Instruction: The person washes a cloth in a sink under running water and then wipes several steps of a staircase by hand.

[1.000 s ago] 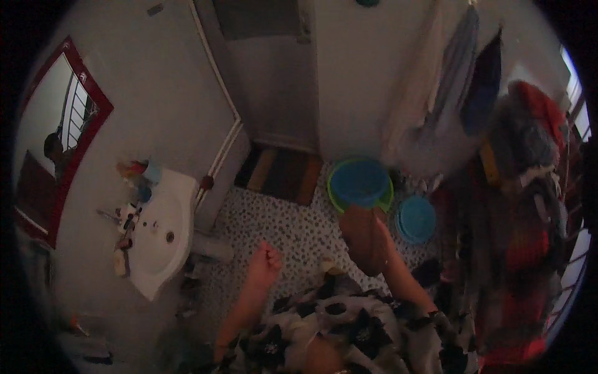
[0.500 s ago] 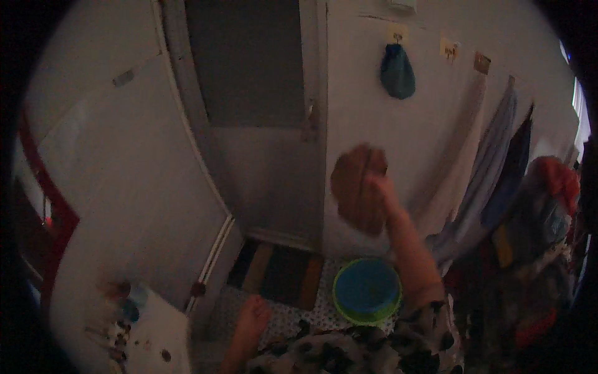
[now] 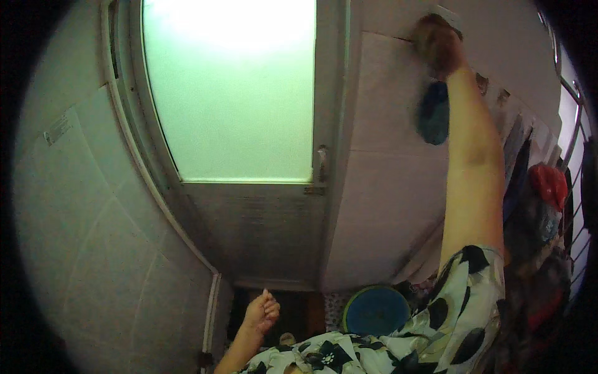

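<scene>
My right hand [image 3: 450,55] is raised at the upper right against the wall, smeared by motion. Its fingers are closed on a brown soft-looking thing [image 3: 426,36], which I cannot name exactly. Just behind the hand a pale wall plate [image 3: 450,15] is partly covered; whether I touch it cannot be told. Below hangs a dark teal pouch [image 3: 433,113], partly hidden by my forearm. Low in front of me, my left hand [image 3: 261,311] is curled closed with the thumb up, and nothing shows in it.
Ahead stands a door with a brightly lit frosted pane [image 3: 237,106] and a handle [image 3: 322,163]. A blue basin with a green rim [image 3: 377,311] is on the patterned floor beside a dark mat [image 3: 293,318]. Towels, clothes and a red bag [image 3: 549,186] hang at right.
My right hand has risen with the brown thing from mid-wall to the wall plate. The door's pane has turned from dark to bright. My left hand stays low, now curled; the view has shifted.
</scene>
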A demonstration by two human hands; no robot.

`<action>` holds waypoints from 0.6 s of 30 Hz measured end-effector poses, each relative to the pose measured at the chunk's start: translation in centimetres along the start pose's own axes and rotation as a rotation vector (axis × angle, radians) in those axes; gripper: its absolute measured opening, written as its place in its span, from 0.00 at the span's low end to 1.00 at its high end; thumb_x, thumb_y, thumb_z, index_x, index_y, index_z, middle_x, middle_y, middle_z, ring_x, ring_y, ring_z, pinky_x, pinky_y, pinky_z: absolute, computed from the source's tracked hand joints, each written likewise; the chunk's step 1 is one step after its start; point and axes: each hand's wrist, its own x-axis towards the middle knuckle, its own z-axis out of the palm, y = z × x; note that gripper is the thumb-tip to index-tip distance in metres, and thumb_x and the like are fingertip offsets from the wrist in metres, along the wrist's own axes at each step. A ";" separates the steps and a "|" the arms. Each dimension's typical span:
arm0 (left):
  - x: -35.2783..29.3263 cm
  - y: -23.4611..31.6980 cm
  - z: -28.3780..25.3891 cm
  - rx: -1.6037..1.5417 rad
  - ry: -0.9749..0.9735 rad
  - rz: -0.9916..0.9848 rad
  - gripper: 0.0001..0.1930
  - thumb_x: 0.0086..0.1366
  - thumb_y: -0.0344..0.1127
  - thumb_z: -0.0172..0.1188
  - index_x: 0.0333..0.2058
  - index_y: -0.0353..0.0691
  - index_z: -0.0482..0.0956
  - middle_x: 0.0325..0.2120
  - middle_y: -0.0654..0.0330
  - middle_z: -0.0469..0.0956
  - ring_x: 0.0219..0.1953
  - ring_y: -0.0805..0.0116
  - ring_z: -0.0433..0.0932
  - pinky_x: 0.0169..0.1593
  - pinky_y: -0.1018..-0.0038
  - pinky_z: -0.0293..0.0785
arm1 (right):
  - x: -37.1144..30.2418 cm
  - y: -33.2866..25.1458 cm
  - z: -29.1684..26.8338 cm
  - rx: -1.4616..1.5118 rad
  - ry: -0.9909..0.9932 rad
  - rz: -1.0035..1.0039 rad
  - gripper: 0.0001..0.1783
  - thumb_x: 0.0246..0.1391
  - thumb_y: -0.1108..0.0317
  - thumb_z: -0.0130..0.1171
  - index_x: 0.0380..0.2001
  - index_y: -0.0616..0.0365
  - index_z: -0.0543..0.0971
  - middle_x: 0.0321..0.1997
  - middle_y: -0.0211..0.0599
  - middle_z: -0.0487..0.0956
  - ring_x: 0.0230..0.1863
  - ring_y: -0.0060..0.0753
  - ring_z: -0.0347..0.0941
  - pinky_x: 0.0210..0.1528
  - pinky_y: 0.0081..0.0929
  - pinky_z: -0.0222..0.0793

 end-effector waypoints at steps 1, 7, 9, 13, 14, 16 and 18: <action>0.6 1.8 1.5 0.015 -0.006 -0.011 0.12 0.64 0.44 0.49 0.23 0.46 0.68 0.12 0.71 0.55 0.14 0.78 0.54 0.15 0.82 0.51 | -1.0 1.0 0.0 0.129 0.073 0.079 0.27 0.49 0.47 0.53 0.47 0.53 0.70 0.44 0.30 0.72 0.43 0.29 0.69 0.47 0.23 0.66; 7.9 12.2 2.2 0.096 0.003 -0.027 0.13 0.63 0.43 0.50 0.23 0.44 0.67 0.12 0.69 0.57 0.13 0.78 0.53 0.15 0.82 0.50 | -14.6 6.6 2.7 0.345 -0.643 0.038 0.23 0.53 0.51 0.48 0.47 0.55 0.69 0.41 0.32 0.72 0.38 0.26 0.69 0.39 0.25 0.69; 12.4 12.0 10.1 0.137 -0.057 0.111 0.12 0.64 0.42 0.50 0.24 0.43 0.67 0.13 0.69 0.54 0.13 0.78 0.51 0.15 0.83 0.48 | -15.0 5.1 2.5 0.377 -0.834 0.058 0.23 0.54 0.52 0.47 0.47 0.55 0.68 0.40 0.32 0.72 0.37 0.25 0.69 0.37 0.26 0.70; 19.3 12.5 18.3 0.036 -0.076 0.105 0.13 0.65 0.44 0.47 0.26 0.43 0.65 0.13 0.70 0.51 0.13 0.78 0.48 0.14 0.83 0.45 | -23.7 11.5 -0.3 0.961 -0.584 0.852 0.20 0.53 0.53 0.47 0.44 0.55 0.70 0.37 0.32 0.72 0.36 0.25 0.69 0.37 0.27 0.69; 20.6 12.0 19.6 -0.020 -0.025 0.129 0.13 0.65 0.44 0.47 0.26 0.42 0.65 0.13 0.70 0.51 0.13 0.78 0.48 0.14 0.83 0.44 | -25.5 14.0 -1.0 0.979 -0.522 0.944 0.21 0.53 0.53 0.47 0.44 0.55 0.70 0.38 0.33 0.72 0.37 0.27 0.69 0.38 0.28 0.69; 23.0 9.8 21.0 -0.010 -0.039 0.203 0.14 0.65 0.45 0.46 0.26 0.42 0.65 0.13 0.70 0.51 0.13 0.78 0.49 0.14 0.83 0.44 | -28.4 18.9 -4.0 0.960 -0.413 1.081 0.22 0.53 0.52 0.46 0.45 0.56 0.70 0.39 0.35 0.73 0.39 0.30 0.70 0.40 0.30 0.68; 22.6 7.8 22.2 0.100 -0.060 0.257 0.14 0.66 0.45 0.45 0.26 0.42 0.65 0.12 0.71 0.51 0.14 0.79 0.50 0.15 0.83 0.45 | -30.7 22.5 -6.3 0.951 -0.311 1.182 0.23 0.53 0.52 0.45 0.46 0.56 0.70 0.41 0.37 0.73 0.41 0.33 0.70 0.43 0.32 0.68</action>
